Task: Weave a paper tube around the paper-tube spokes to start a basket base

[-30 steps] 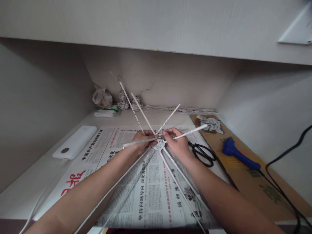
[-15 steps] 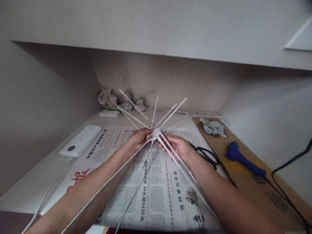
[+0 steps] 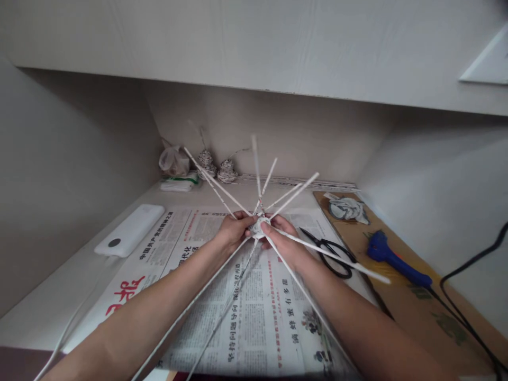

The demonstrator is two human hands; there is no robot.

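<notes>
Between my hands is a small round piece woven from rolled newspaper strips (image 3: 260, 226), held up over the newspaper sheets (image 3: 254, 301). Long white paper sticks radiate from it; several point away from me and others trail down toward my body. My left hand (image 3: 235, 228) is closed on its left edge, the thumb on top. My right hand (image 3: 283, 235) grips the right edge, thumb pressed on the front and fingers behind, partly hidden. One paper stick passes over the right hand toward the right.
Black scissors (image 3: 333, 254) lie right of my right hand. A blue glue gun (image 3: 392, 259) and a crumpled grey cloth (image 3: 347, 209) rest on cardboard (image 3: 397, 317). At left is a white power bank (image 3: 130, 230). Two small woven gourds (image 3: 227, 171) and a plastic bag (image 3: 174, 160) stand behind.
The woven piece has turned and shifted slightly right and down. My right thumb now presses on its front, and one paper stick has swung out to the right over the scissors.
</notes>
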